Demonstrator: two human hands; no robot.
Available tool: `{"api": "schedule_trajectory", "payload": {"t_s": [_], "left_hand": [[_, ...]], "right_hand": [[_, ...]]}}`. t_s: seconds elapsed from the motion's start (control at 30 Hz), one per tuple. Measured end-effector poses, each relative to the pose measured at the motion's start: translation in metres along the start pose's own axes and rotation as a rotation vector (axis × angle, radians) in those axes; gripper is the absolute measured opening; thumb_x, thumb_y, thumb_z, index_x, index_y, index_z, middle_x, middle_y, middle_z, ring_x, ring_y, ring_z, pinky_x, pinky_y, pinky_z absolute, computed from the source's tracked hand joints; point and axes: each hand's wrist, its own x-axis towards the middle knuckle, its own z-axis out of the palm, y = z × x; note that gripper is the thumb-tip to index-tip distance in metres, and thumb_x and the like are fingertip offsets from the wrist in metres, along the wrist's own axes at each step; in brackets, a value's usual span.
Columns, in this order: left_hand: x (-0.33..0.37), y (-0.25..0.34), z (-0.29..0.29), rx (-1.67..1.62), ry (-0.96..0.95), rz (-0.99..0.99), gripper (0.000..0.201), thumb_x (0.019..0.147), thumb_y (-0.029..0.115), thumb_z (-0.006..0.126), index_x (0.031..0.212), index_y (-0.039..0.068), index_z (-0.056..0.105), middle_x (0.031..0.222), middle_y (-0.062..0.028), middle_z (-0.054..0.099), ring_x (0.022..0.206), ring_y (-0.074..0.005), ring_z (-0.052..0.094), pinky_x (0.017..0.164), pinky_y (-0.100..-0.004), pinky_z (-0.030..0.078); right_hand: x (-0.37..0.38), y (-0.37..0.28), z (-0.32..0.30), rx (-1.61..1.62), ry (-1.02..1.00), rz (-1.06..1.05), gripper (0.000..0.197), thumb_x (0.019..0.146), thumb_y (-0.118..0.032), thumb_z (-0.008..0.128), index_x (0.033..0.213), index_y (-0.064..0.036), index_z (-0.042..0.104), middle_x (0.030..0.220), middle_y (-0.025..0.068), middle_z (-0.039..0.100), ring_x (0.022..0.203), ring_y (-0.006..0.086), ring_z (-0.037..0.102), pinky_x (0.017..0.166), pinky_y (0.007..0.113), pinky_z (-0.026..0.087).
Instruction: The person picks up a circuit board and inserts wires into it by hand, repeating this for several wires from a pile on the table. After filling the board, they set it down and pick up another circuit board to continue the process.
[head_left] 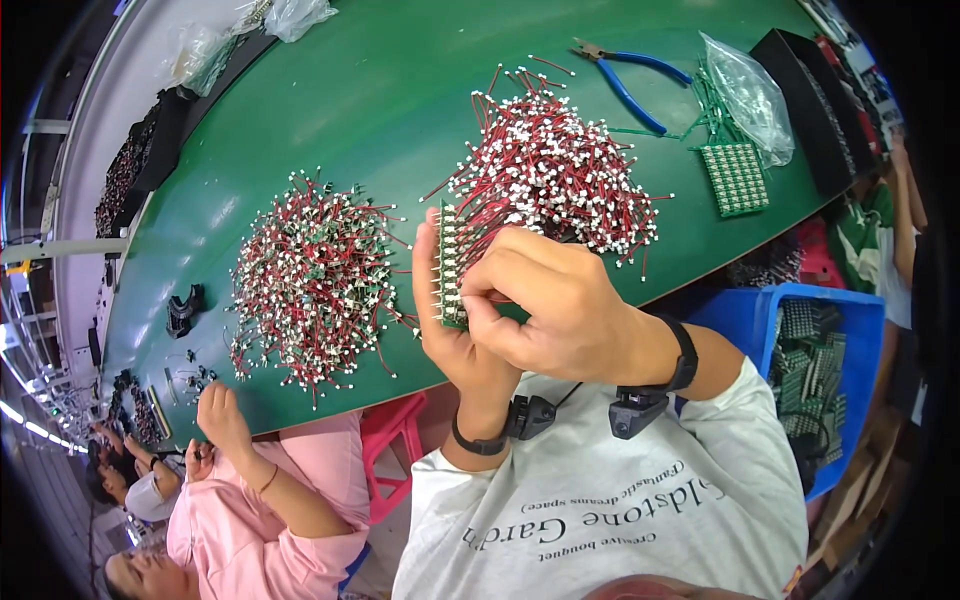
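My left hand (462,358) holds a narrow green circuit-board strip (449,262) upright, with its fingers along the strip's left side. A row of small white parts runs down the strip, and thin pins stick out to its left. My right hand (560,298) is closed in a pinch against the strip's lower right side; what lies between its fingertips is hidden. Red wires show just right of the strip, in front of a large pile of red wire leads with white connectors (560,160). To the left lies a second pile of red leads with small green boards (312,285).
Blue-handled cutters (632,85) lie on the green table (400,90). At right are a board panel (735,180), green strips, a plastic bag (750,98) and a black box (812,110). A blue bin (850,370) of boards stands beside me. A co-worker in pink (270,500) sits left.
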Motion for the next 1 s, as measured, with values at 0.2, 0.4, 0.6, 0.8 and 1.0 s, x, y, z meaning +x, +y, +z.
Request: {"api": "schedule_trajectory", "payload": {"t_s": [0.2, 0.4, 0.6, 0.8, 1.0], "left_hand": [[-0.001, -0.004, 0.002, 0.176, 0.01, 0.128, 0.055, 0.095, 0.007, 0.051, 0.144, -0.007, 0.029, 0.146, -0.023, 0.039, 0.12, -0.029, 0.055, 0.099, -0.0372, 0.048], [0.002, -0.012, 0.001, 0.182, 0.034, 0.289, 0.059, 0.093, 0.008, 0.059, 0.142, -0.009, 0.031, 0.144, -0.0269, 0.041, 0.12, -0.0306, 0.055, 0.1, -0.0382, 0.046], [-0.009, -0.005, 0.003, 0.231, 0.023, 0.153, 0.067, 0.089, 0.01, 0.065, 0.142, -0.009, 0.03, 0.144, -0.0272, 0.04, 0.124, -0.0314, 0.05, 0.107, -0.0411, 0.039], [-0.001, -0.009, -0.005, 0.296, 0.054, 0.135, 0.057, 0.092, 0.007, 0.061, 0.14, -0.008, 0.035, 0.143, -0.0239, 0.043, 0.12, -0.0279, 0.053, 0.103, -0.039, 0.042], [0.016, -0.005, -0.037, -0.11, 0.226, 0.05, 0.055, 0.089, -0.003, 0.054, 0.141, -0.002, 0.038, 0.118, -0.017, 0.059, 0.1, -0.0242, 0.061, 0.085, -0.0379, 0.054]], "right_hand": [[-0.008, -0.006, 0.0, -0.216, 0.02, -0.105, 0.015, 0.068, 0.005, 0.068, 0.079, -0.0007, 0.06, 0.073, 0.0084, 0.057, 0.059, 0.0216, 0.059, 0.051, 0.031, 0.049], [-0.002, -0.002, -0.011, -0.166, -0.041, -0.195, 0.019, 0.068, 0.007, 0.068, 0.085, 0.0017, 0.061, 0.077, 0.0107, 0.06, 0.064, 0.0228, 0.062, 0.053, 0.031, 0.051], [-0.008, 0.003, -0.009, -0.116, 0.0, -0.194, 0.02, 0.065, 0.004, 0.067, 0.083, 0.0016, 0.059, 0.075, 0.0093, 0.057, 0.065, 0.023, 0.062, 0.053, 0.03, 0.051], [-0.002, 0.016, -0.017, -0.109, 0.059, -0.229, 0.018, 0.069, 0.003, 0.067, 0.086, -0.0001, 0.063, 0.08, 0.0091, 0.061, 0.065, 0.0241, 0.061, 0.058, 0.034, 0.051], [0.015, 0.077, -0.088, -0.35, 0.145, 0.226, 0.021, 0.079, -0.011, 0.069, 0.096, 0.0021, 0.066, 0.083, 0.0118, 0.065, 0.066, 0.0191, 0.061, 0.061, 0.031, 0.049]]}}
